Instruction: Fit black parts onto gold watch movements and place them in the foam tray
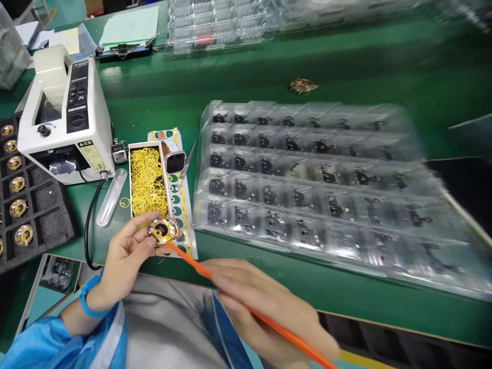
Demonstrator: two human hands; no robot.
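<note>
My left hand (128,251) holds a round gold-rimmed part (162,230) with a yellow and black inside, pinched by its edge between thumb and fingers. In my right hand (265,307) is a slim orange stick tool (190,261), gripped like a pen and slightly blurred. Its tip meets the lower rim of the round part; whether it presses on the inside I cannot tell. Just behind the part stands a white box (129,179) full of thin yellow rings (148,179). Beside it lies a white sheet with cut-outs (187,220), bearing a watch-like item (175,161) and tweezers (187,165).
A clear tray (203,205) of small black parts spans the right. To the left are a white tape dispenser (98,102), a black foam tray (57,220) with gold round parts, and a clear plastic strip (112,197). Farther back lie a clipboard (130,25) and empty clear trays (223,25).
</note>
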